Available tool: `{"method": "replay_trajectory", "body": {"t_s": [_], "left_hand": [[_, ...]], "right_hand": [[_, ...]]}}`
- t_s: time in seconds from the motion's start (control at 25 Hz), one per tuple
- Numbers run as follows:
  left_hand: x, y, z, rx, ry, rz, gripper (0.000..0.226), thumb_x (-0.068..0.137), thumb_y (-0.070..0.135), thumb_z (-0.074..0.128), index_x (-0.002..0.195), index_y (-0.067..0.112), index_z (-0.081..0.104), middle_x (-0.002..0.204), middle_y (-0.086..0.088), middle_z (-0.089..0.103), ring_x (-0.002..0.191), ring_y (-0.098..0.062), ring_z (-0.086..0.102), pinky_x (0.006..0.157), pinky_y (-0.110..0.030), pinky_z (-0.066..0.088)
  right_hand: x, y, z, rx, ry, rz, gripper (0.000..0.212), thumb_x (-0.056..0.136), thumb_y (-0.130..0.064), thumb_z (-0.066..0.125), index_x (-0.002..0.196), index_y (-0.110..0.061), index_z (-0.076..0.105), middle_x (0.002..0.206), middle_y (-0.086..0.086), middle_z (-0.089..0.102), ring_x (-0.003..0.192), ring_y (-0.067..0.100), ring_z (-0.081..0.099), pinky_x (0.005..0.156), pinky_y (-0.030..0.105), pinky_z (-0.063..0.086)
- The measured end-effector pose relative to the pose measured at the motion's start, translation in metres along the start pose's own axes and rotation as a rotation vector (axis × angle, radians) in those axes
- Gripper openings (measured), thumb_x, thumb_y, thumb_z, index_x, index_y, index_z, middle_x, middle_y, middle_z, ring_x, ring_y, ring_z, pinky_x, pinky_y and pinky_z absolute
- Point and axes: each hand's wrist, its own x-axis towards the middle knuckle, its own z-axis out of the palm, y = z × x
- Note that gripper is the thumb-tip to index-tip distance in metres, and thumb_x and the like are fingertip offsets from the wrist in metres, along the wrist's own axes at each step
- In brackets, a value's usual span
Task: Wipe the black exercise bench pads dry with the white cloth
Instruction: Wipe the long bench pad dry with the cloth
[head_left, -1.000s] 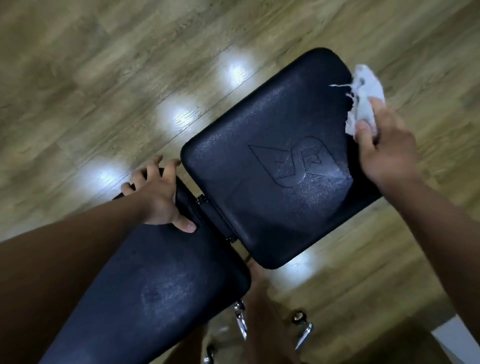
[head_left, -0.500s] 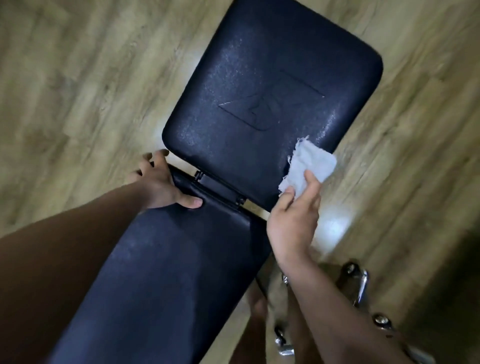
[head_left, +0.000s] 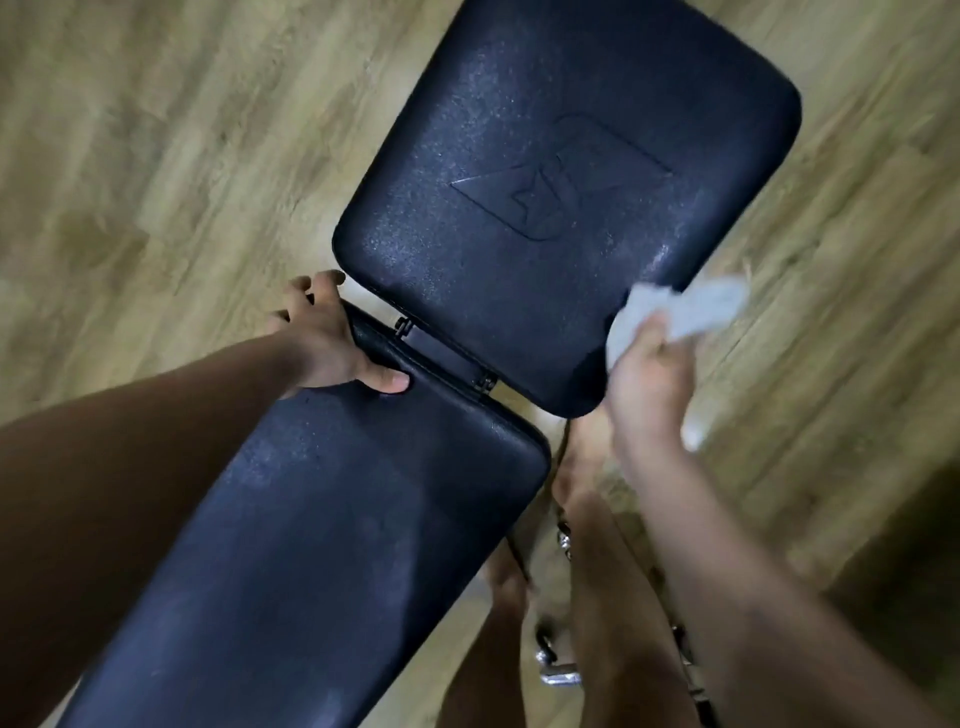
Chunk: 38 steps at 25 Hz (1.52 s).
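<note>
Two black padded vinyl pads fill the middle of the view, set end to end on a slant. The broad square seat pad (head_left: 519, 104) lies toward 1 o'clock, and the long narrow back pad (head_left: 322, 545) runs down to 7 o'clock. An embossed emblem (head_left: 561, 192) is pressed into the square pad, an angular figure inside a pointed outline; whether it holds letters cannot be made out. Both pads carry a fine speckled sheen.

A crumpled white cloth (head_left: 691, 312) sits at the square pad's 4 o'clock edge, touching it and reaching out over the floor; it is blurred. The right hand (head_left: 649, 379), also blurred, grips the cloth from below with curled fingers. The left hand (head_left: 324, 343) clasps the long pad's top corner at 10 o'clock, thumb lying on the top face and fingers hooked over the side.

Between the pads a black metal hinge bracket (head_left: 447, 358) bridges the gap. Pale wood-grain plank floor (head_left: 156, 156) lies all around. At 5 o'clock a bare leg (head_left: 613, 597) stands beside chrome frame pieces (head_left: 558, 673).
</note>
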Motion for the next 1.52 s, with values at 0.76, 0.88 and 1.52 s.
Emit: {"method": "replay_trajectory", "body": {"t_s": [0.76,0.88,1.52], "left_hand": [[-0.001,-0.001,-0.001,0.059,-0.057,-0.05,0.139,0.029,0.058,0.093,0.14,0.04,0.01,0.155,0.003,-0.007,0.137,-0.042,0.014,0.106,-0.057,0.028],[0.0,-0.002,0.001,0.071,-0.052,-0.044,0.139,0.029,0.058,0.093,0.14,0.039,0.011,0.155,0.001,-0.005,0.137,-0.043,0.012,0.107,-0.059,0.026],[-0.001,-0.003,-0.001,0.061,-0.062,-0.027,0.136,0.032,0.059,0.092,0.139,0.04,0.01,0.157,0.0,-0.006,0.14,-0.042,0.009,0.107,-0.061,0.026]], "right_hand": [[-0.092,-0.011,0.007,-1.09,-0.812,-0.477,0.064,0.093,-0.059,0.013,0.131,-0.015,0.04,0.119,0.009,0.061,0.108,0.026,0.058,0.093,0.044,0.048],[-0.094,-0.01,-0.001,-1.227,-0.911,-0.503,0.066,0.096,-0.059,0.02,0.138,-0.009,0.035,0.134,0.013,0.052,0.121,0.026,0.051,0.101,0.038,0.043],[-0.048,-0.006,0.02,-0.91,-1.123,0.017,0.052,0.085,-0.07,0.047,0.104,-0.025,0.067,0.101,-0.011,0.069,0.101,0.012,0.063,0.089,0.03,0.048]]}}
